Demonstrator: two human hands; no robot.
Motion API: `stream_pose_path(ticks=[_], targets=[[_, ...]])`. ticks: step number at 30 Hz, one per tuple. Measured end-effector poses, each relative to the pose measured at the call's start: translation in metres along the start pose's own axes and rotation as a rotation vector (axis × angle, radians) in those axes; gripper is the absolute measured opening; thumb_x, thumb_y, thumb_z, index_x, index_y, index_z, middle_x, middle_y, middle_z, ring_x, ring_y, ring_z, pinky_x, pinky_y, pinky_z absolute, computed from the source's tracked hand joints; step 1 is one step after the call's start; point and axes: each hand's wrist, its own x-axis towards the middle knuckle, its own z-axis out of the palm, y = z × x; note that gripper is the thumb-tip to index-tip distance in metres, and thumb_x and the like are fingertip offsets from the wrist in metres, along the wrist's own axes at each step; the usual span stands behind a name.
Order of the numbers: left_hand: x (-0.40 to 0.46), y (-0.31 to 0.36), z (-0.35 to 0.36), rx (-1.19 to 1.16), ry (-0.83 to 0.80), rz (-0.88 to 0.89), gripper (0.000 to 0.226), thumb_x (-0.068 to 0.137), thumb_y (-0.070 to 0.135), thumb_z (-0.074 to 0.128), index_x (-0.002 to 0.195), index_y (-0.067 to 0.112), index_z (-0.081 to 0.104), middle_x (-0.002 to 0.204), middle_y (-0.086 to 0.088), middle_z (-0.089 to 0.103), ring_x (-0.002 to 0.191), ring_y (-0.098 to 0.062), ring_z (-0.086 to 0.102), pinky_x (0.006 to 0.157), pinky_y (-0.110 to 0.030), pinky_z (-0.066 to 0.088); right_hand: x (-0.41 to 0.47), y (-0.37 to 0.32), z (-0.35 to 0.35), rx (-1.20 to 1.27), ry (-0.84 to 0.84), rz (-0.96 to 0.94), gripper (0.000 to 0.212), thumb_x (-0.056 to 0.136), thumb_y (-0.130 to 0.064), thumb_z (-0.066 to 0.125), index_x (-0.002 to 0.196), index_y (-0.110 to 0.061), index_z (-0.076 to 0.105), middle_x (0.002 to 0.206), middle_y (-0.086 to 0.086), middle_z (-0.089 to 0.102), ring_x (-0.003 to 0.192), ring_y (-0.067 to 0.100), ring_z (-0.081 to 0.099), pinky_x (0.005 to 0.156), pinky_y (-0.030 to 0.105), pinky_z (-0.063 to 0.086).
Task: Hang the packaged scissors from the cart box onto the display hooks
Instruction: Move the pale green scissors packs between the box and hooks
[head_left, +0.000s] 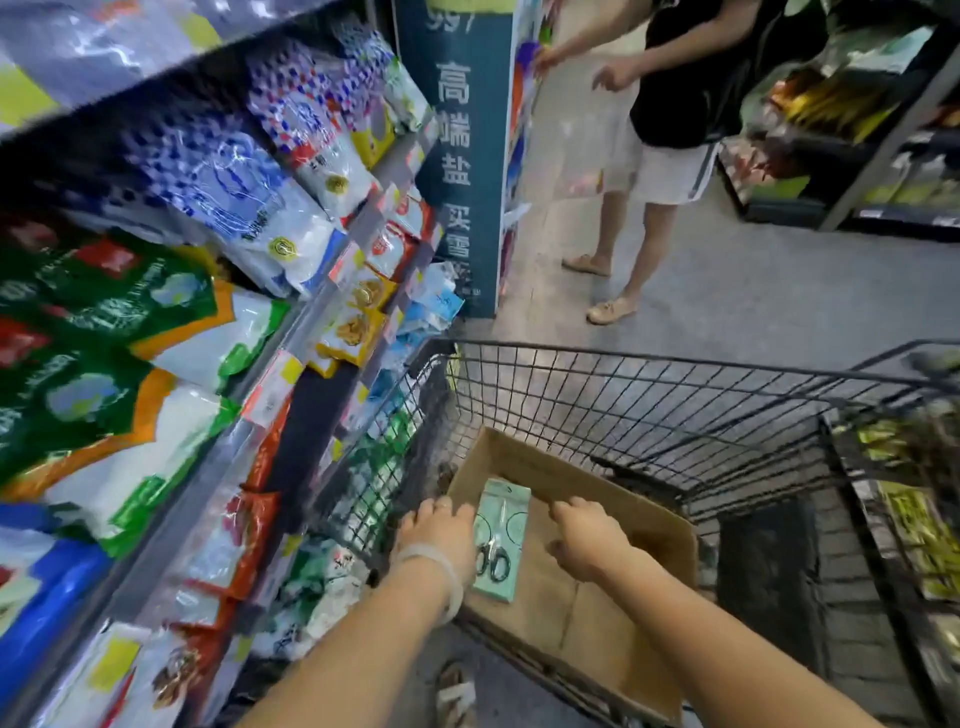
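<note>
A mint-green packaged pair of scissors (501, 540) with black handles stands tilted inside the open cardboard box (597, 618) in the wire cart (675, 395). My left hand (439, 532), with a pale band on the wrist, grips the pack along its left edge. My right hand (587, 535) hovers over the box just right of the pack, fingers loosely curled and holding nothing, a small gap away from it. No display hooks show in this view.
Shelves of bagged goods (208, 312) run close along the cart's left side. A teal end panel (462, 171) stands ahead. Another person (660, 156) stands in the aisle beyond the cart. More shelving (883, 156) is at the right.
</note>
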Motion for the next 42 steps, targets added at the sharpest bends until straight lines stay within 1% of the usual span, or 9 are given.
stream_pose_path(ticks=[9, 16, 20, 22, 27, 30, 36, 39, 42], targets=[[0.124, -0.022, 0.051, -0.084, -0.278, 0.043, 0.050, 0.093, 0.022, 0.047, 0.140, 0.015, 0.032, 0.145, -0.008, 0.035, 0.134, -0.029, 0.032, 0.109, -0.040, 0.032, 0.114, -0.020, 0.090, 0.237, -0.334, 0.184, 0.043, 0.086, -0.028, 0.051, 0.127, -0.017, 0.042, 0.126, 0.012, 0.058, 0.114, 0.032, 0.056, 0.092, 0.036, 0.047], [0.169, -0.019, 0.092, -0.007, -0.385, 0.061, 0.045, 0.095, 0.020, 0.046, 0.139, 0.015, 0.034, 0.140, -0.011, 0.040, 0.130, -0.031, 0.039, 0.105, -0.041, 0.037, 0.171, -0.020, 0.151, 0.709, -0.248, 0.447, 0.072, 0.082, -0.038, 0.069, 0.139, -0.017, 0.030, 0.133, 0.008, 0.054, 0.117, 0.027, 0.056, 0.095, 0.033, 0.044], [0.176, -0.020, 0.107, -0.001, -0.417, 0.078, 0.052, 0.092, 0.023, 0.054, 0.140, 0.018, 0.034, 0.142, -0.008, 0.038, 0.131, -0.029, 0.037, 0.108, -0.040, 0.036, 0.184, -0.012, 0.166, 0.861, -0.227, 0.591, 0.054, 0.073, -0.038, 0.078, 0.108, -0.012, 0.046, 0.097, 0.001, 0.061, 0.070, 0.012, 0.055, 0.055, 0.025, 0.042], [0.178, -0.019, 0.109, -0.037, -0.438, 0.072, 0.051, 0.092, 0.022, 0.053, 0.139, 0.019, 0.035, 0.141, -0.007, 0.038, 0.131, -0.028, 0.037, 0.109, -0.040, 0.035, 0.183, -0.004, 0.165, 0.930, -0.222, 0.615, 0.039, 0.072, -0.030, 0.080, 0.091, -0.016, 0.049, 0.086, 0.001, 0.061, 0.058, 0.007, 0.050, 0.047, 0.019, 0.041], [0.173, -0.010, 0.104, -0.277, -0.510, -0.024, 0.045, 0.094, 0.023, 0.050, 0.137, 0.020, 0.038, 0.139, -0.007, 0.042, 0.129, -0.028, 0.043, 0.107, -0.041, 0.039, 0.159, 0.013, 0.149, 0.997, -0.185, 0.664, 0.019, 0.079, -0.016, 0.073, 0.089, -0.017, 0.057, 0.092, 0.006, 0.063, 0.097, 0.026, 0.066, 0.080, 0.033, 0.052], [0.168, -0.004, 0.090, -0.492, -0.426, -0.124, 0.051, 0.091, 0.024, 0.056, 0.138, 0.021, 0.035, 0.136, -0.005, 0.047, 0.125, -0.025, 0.047, 0.102, -0.036, 0.041, 0.144, 0.020, 0.137, 1.204, -0.160, 0.590, 0.040, 0.075, -0.008, 0.074, 0.112, -0.013, 0.059, 0.114, 0.011, 0.067, 0.103, 0.026, 0.064, 0.093, 0.042, 0.052], [0.164, 0.006, 0.065, -1.153, -0.217, -0.469, 0.031, 0.085, 0.026, 0.066, 0.111, 0.011, 0.056, 0.113, -0.006, 0.063, 0.098, -0.024, 0.059, 0.090, -0.036, 0.048, 0.137, 0.003, 0.096, 1.521, -0.160, 0.280, 0.022, 0.083, -0.016, 0.069, 0.103, -0.018, 0.061, 0.104, 0.005, 0.071, 0.096, 0.021, 0.068, 0.089, 0.040, 0.055], [0.167, 0.002, 0.056, -1.174, -0.103, -0.525, 0.027, 0.092, 0.025, 0.056, 0.114, 0.010, 0.052, 0.128, -0.012, 0.054, 0.111, -0.027, 0.052, 0.096, -0.036, 0.040, 0.149, 0.004, 0.100, 1.557, -0.116, 0.419, 0.022, 0.093, -0.035, 0.054, 0.088, -0.014, 0.060, 0.084, 0.001, 0.066, 0.077, 0.015, 0.061, 0.076, 0.030, 0.052], [0.168, -0.009, 0.055, -1.115, -0.081, -0.509, 0.046, 0.096, 0.021, 0.051, 0.137, 0.006, 0.039, 0.133, -0.007, 0.047, 0.129, -0.027, 0.042, 0.105, -0.039, 0.034, 0.158, 0.015, 0.143, 1.245, -0.139, 0.645, 0.034, 0.085, -0.038, 0.065, 0.103, -0.012, 0.053, 0.098, 0.006, 0.063, 0.081, 0.016, 0.056, 0.068, 0.024, 0.046]])
